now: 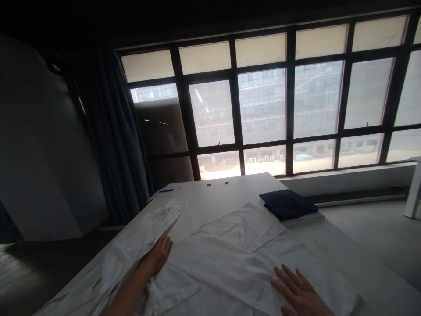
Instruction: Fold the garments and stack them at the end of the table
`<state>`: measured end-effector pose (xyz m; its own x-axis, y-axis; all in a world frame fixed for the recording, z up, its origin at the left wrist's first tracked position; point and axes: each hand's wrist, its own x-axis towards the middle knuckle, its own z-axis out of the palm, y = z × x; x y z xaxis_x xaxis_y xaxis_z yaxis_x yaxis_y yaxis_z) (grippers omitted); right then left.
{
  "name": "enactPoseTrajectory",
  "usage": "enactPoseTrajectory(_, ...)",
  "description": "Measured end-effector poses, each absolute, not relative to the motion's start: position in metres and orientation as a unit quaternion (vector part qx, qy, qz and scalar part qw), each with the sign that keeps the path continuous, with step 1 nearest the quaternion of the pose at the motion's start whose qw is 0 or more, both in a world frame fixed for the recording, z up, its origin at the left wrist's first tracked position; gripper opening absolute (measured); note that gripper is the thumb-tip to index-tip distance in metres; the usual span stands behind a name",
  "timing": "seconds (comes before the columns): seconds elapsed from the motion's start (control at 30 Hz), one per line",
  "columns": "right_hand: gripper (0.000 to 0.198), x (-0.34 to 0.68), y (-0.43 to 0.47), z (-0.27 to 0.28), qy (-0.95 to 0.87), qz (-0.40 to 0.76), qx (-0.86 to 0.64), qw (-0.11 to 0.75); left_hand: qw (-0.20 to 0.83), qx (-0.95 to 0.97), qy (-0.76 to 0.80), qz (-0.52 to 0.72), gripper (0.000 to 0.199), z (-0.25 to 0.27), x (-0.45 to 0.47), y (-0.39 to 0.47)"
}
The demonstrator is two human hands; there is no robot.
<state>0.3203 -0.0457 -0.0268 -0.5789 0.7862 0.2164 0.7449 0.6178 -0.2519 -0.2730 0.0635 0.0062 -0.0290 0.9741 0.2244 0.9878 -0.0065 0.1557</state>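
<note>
Left grip (161, 253) curled, closure unclear | right grip (298, 293) spread flat on white cloth (223, 263)

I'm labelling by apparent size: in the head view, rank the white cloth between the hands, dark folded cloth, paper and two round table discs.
1. White cloth
2. Dark folded cloth
3. Paper
4. Left disc and right disc: too alike to rank

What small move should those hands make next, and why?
Perhaps the right hand should smooth the white cloth between both hands: it looks creased, that hand is spread over it, and the left hand is at its left edge.
</note>
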Motion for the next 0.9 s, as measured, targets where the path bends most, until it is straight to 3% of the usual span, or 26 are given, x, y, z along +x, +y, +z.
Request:
enactPoseTrajectory(0.23,0.037,0.332,-0.034,-0.022,-0.794,0.003,-0.521,0.313,0.074,-0.715,-0.687,-0.109,0.044,0.017,-0.269,0.055)
enactPoseTrajectory(0.33,0.038,0.341,-0.025,-0.032,-0.763,0.005,-0.55,0.339,0.073,-0.721,-0.682,-0.095,0.038,0.02,-0.266,0.057)
enactPoseTrajectory(0.73,0.052,0.358,-0.031,-0.041,-0.785,0.039,-0.597,0.161,0.093,-0.744,-0.659,-0.06,0.029,0.054,-0.249,0.067)
enactPoseTrajectory(0.9,0.048,0.357,-0.038,-0.028,-0.795,0.039,-0.579,0.175,0.102,-0.724,-0.68,-0.056,0.022,0.063,-0.247,0.07)
